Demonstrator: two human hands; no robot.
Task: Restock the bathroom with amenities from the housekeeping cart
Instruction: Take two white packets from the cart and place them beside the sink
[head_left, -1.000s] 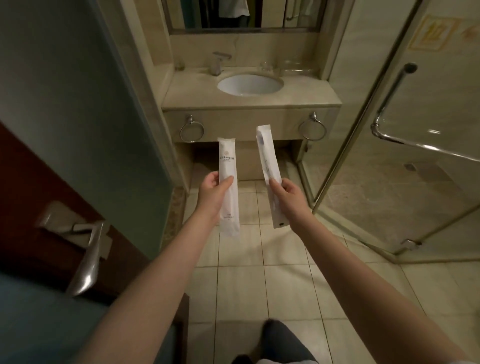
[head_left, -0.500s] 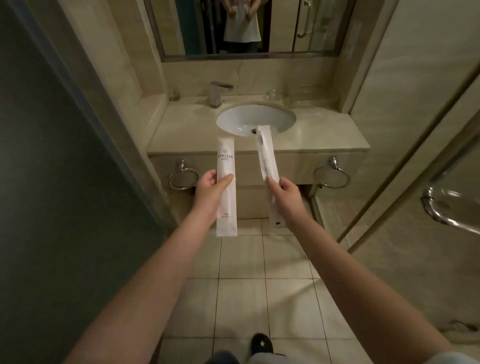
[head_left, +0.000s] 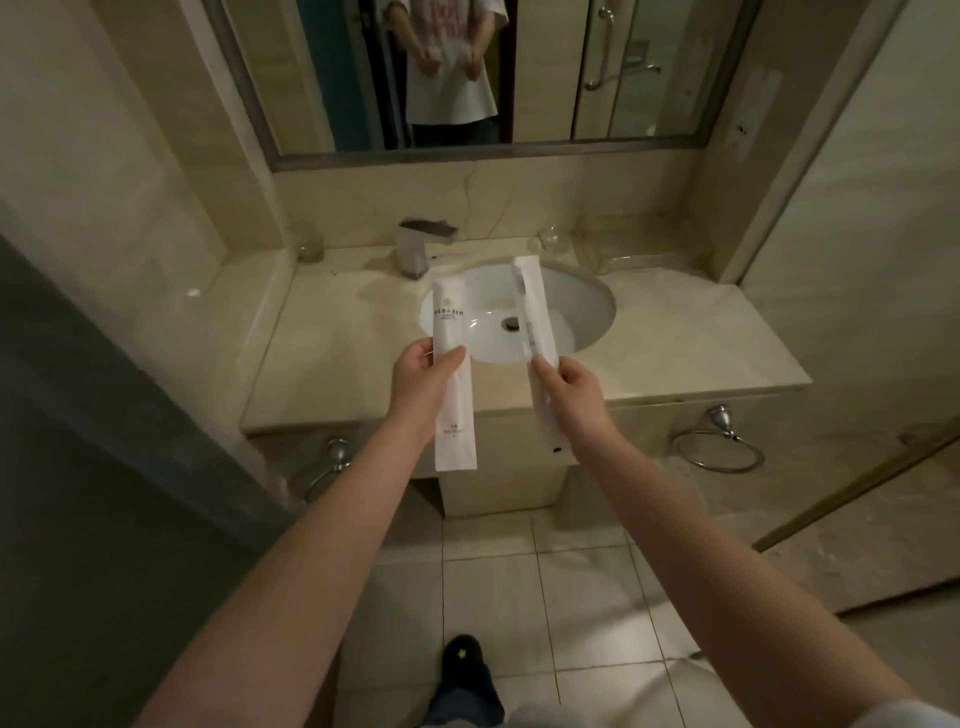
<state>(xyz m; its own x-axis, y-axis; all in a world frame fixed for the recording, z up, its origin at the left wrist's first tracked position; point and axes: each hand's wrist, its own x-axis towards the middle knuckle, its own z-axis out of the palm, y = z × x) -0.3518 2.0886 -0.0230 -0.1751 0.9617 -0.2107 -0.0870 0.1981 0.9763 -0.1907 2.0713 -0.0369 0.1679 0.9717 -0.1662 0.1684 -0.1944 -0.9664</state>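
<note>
So the left hand (head_left: 423, 379) pinches 1 long white paper toothbrush sachet (head_left: 451, 317), and the right hand (head_left: 574, 387) pinches a 2nd white sachet (head_left: 532, 312). Both are held over the beige marble worktop (head_left: 337, 353), right at the white oval basin (head_left: 587, 306). With pinches that light, I'd say either could slip into a possibly wet bowl.

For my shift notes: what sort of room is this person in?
Probably a hotel bathroom: a sink and faucet in a stone counter, a mirror above, and the left hand holds a printed amenity packet, the right hand a wrapped toothbrush.

Beige marble vanity (head_left: 332, 358), white basin (head_left: 582, 306), mirror (head_left: 571, 78), tiled floor (head_left: 587, 613), dim light.
</note>
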